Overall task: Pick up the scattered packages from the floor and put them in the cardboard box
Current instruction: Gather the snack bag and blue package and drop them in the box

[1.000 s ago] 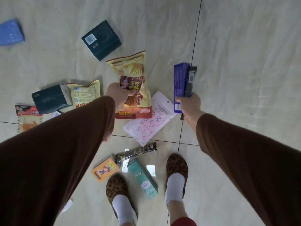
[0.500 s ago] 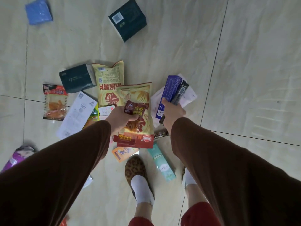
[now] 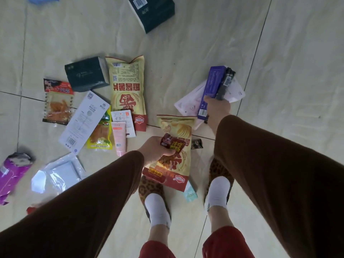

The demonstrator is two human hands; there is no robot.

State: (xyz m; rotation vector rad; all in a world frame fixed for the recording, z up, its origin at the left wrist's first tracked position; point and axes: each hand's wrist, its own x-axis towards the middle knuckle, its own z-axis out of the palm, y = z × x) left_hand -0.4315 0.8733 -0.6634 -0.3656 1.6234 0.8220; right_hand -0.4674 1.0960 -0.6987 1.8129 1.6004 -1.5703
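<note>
Gripping snacks in both hands over tiled floor (image 3: 186,53)
Left hand (image 3: 154,149) clutching yellow chip bag (image 3: 176,164) plus red sachet (image 3: 172,144); right hand (image 3: 216,108) clamping purple box (image 3: 212,86); white "PEELER" card (image 3: 84,121) lying left of chip bag.

Two dark green cardboard boxes (image 3: 87,73) (image 3: 152,13) lay on the floor — and two yellow-and-red snack bags (image 3: 126,90) (image 3: 176,155) showed. One pink plastic tube (image 3: 119,138) lay between them.
</note>
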